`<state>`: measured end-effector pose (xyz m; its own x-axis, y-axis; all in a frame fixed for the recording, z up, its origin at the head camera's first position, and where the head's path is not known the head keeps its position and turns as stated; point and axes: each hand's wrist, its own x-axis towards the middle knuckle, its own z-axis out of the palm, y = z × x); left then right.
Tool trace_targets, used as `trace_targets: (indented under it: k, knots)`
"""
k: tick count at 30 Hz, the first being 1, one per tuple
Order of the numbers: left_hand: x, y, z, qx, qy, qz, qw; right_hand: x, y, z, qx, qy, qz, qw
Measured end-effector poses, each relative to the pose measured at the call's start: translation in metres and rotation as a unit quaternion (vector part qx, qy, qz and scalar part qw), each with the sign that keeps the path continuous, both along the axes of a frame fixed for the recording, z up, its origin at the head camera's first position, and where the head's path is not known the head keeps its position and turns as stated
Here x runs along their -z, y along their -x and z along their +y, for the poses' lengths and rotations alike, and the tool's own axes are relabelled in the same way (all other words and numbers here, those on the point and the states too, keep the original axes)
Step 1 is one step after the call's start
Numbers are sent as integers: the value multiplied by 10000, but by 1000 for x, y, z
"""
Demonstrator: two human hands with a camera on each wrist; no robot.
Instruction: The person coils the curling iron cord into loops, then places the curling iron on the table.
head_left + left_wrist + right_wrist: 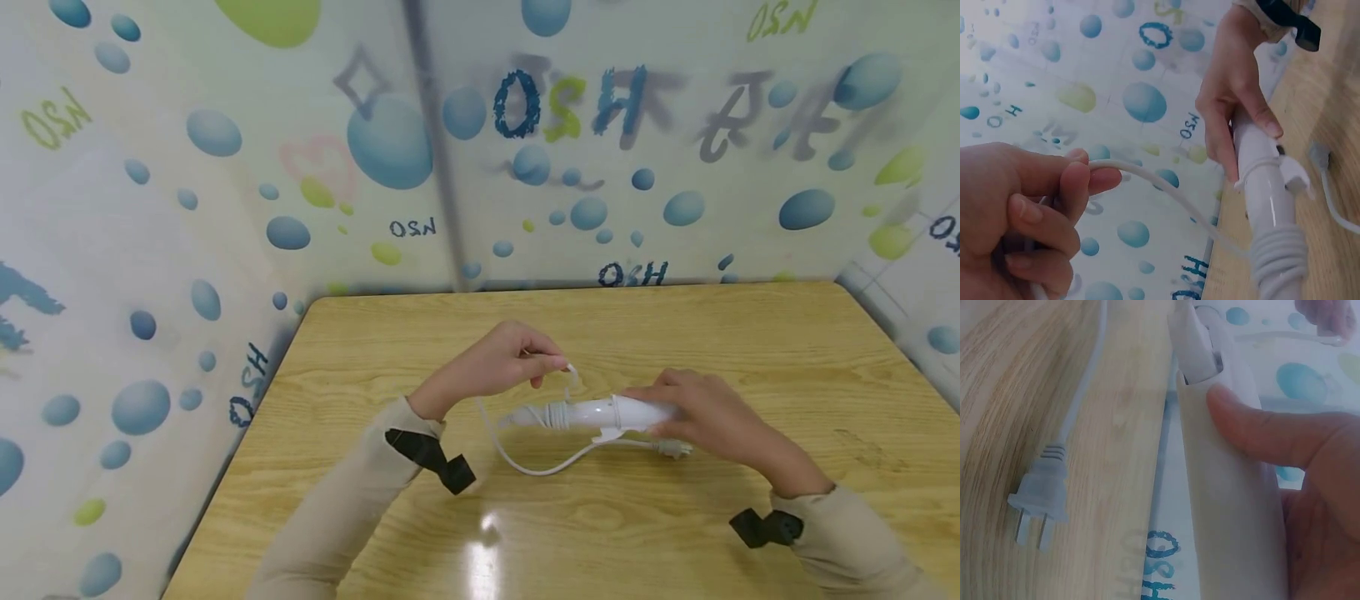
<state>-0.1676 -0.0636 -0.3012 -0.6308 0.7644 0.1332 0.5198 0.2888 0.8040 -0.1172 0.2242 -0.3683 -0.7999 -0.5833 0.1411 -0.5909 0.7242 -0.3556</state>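
Note:
A white, wand-like appliance that looks like a curling iron (pixel 592 414) is held lengthwise over the table, a small lever (pixel 1295 177) jutting from its side. My right hand (pixel 708 412) grips its thick right end, thumb along the body in the right wrist view. Several turns of white cord (pixel 1279 253) are wound round the slimmer left part. My left hand (pixel 506 362) pinches a length of that cord just above the wand, other fingers curled around a further stretch. From there the cord loops down in front of the wand to a two-prong plug (pixel 1040 494).
The wooden table (pixel 360 500) ends at a wall (pixel 315 200) covered with blue and green bubble patterns, behind and to the left. Black straps (pixel 427 454) hang from both sleeves near the wrists. The plug lies close to the right hand, on the near side of the wand.

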Motion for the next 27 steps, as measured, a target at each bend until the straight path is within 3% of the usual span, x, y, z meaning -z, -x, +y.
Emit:
trace_targets:
  k: [10, 18, 23, 27]
  knots:
    - [3, -25, 6, -332, -179, -179, 9991, -1, 1, -6, 430, -27, 415, 9982]
    - [14, -38, -3, -627, -835, -441, 9936, 2, 5, -4, 1312, 926, 651, 9849]
    - [30, -41, -9, -949, -1105, -619, 9874, -1, 7, -3, 1370, 1477, 633, 9774]
    - [44, -42, -11, -1137, -1237, -835, 9822, -7, 6, -3, 1304, 2071, 270, 9692]
